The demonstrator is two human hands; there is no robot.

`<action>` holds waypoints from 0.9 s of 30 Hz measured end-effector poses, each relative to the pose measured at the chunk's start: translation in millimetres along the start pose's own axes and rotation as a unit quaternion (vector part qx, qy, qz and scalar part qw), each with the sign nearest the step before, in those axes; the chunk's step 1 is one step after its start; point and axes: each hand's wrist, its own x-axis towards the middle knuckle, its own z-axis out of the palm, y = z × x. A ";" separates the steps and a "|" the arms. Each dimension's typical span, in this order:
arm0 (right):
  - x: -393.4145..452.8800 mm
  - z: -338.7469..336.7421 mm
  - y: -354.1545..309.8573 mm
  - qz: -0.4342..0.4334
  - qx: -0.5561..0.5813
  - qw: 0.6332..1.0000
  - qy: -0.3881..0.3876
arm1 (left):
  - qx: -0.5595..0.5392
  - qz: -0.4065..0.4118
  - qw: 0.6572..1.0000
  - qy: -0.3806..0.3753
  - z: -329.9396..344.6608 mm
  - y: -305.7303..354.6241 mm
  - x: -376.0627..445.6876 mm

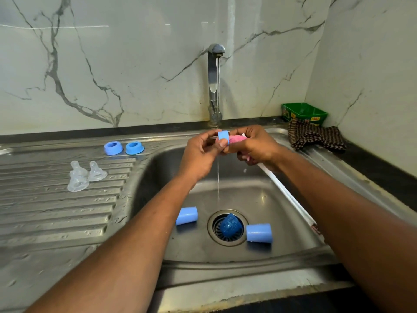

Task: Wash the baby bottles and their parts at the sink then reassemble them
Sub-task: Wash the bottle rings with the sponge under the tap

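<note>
My left hand [200,154] pinches a blue bottle ring [223,137] under the thin running stream from the tap [214,84]. My right hand [255,145] grips a pink brush head [237,139] pushed against the ring; its white handle [286,193] runs down along my right forearm. Two light-blue caps [186,216] [259,232] lie on their sides in the sink basin [248,190], and a darker blue cap [229,225] sits on the drain. On the drainboard [56,206] lie two blue rings [113,148] [134,147] and three clear teats [86,175].
A green box [303,112] stands in the back right corner with a checked brown cloth [316,136] draped in front of it, over the sink rim. Marble wall runs behind and to the right.
</note>
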 end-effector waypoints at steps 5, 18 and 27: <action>-2.1 -10.1 -0.7 0.028 0.071 0.996 -0.038 | 0.116 0.119 0.985 -0.041 -3.8 -0.5 -5.7; -0.5 -1.0 7.9 -0.005 0.019 1.000 -0.005 | -0.085 -0.164 0.983 0.002 1.7 7.3 1.7; 0.3 -5.8 -8.5 0.078 0.010 0.996 -0.044 | 0.076 0.031 0.994 -0.075 -4.3 -0.4 -2.5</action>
